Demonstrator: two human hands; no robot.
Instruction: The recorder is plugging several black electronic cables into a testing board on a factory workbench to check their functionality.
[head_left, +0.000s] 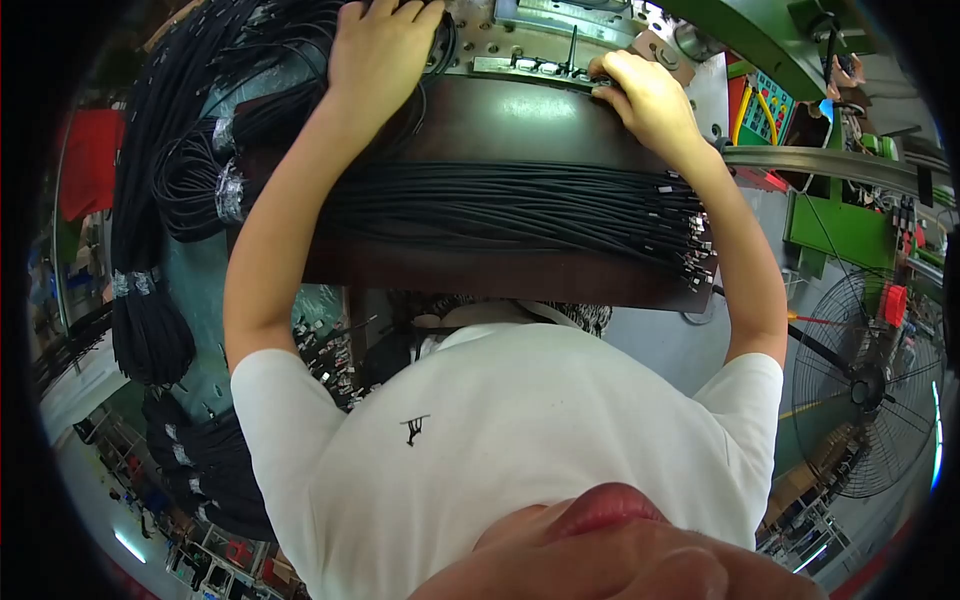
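Left hand (385, 50): placed among black cables (290, 40); its fingertips are cut off by the upper edge, so its grip cannot be told.
Right hand (650, 95): set at the strip's right end, thumb and forefinger bent toward each other; whether anything is pinched cannot be told.
Strip (535, 71): laid just beyond the brown table (540, 130).
Cable bundle (500, 205): stretched across the table, silver connectors (697, 245) turned right.

Cable bundle (500, 205) on counter (520, 115); metal fixture (535, 72) behind it, R hand (650, 95) at its R end. Coiled cables (185, 172) L, fan (866, 388) far R.
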